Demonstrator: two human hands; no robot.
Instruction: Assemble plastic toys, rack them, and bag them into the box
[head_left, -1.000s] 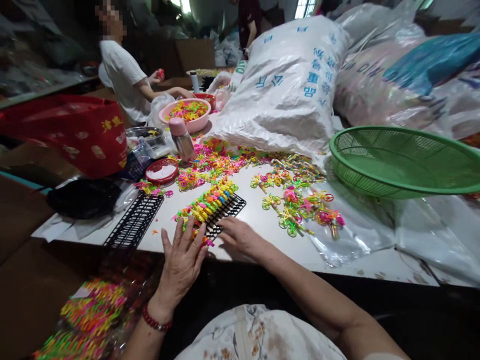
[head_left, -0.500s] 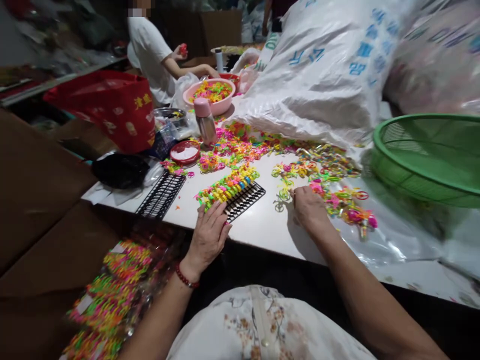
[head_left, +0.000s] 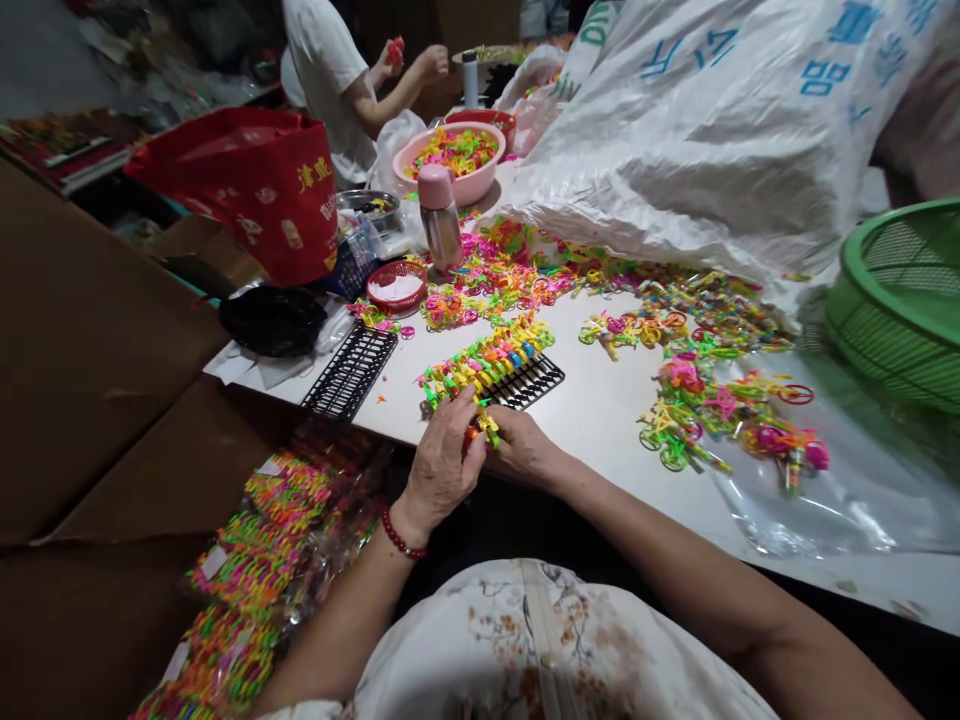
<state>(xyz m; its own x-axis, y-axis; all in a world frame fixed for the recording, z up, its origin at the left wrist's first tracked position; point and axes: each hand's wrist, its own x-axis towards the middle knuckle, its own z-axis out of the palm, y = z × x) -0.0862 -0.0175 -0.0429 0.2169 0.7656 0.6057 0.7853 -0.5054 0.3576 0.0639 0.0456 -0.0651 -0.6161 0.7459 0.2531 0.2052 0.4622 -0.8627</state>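
My left hand (head_left: 444, 465), with a red bead bracelet at the wrist, is closed at the front end of a black rack (head_left: 546, 380). My right hand (head_left: 529, 445) meets it, fingers pinched. Between them is a small yellow-and-orange plastic toy (head_left: 489, 428), partly covered by my fingers; both hands appear to grip it. A row of colourful plastic toys (head_left: 487, 358) stands along the rack. To the right lie loose toys (head_left: 686, 400) on the white table (head_left: 592, 430).
Left are another black rack (head_left: 351, 370) and a black bag (head_left: 274, 320). Behind stand a steel flask (head_left: 441, 235), a red basket (head_left: 396, 285) and a pink basin (head_left: 480, 182). A white sack (head_left: 690, 160) and green sieve (head_left: 892, 340) flank the right. A person in white works opposite.
My right hand has come left from the loose toys to my left hand, with a small toy now between them. The view has shifted. The person opposite has raised a hand from the basin.
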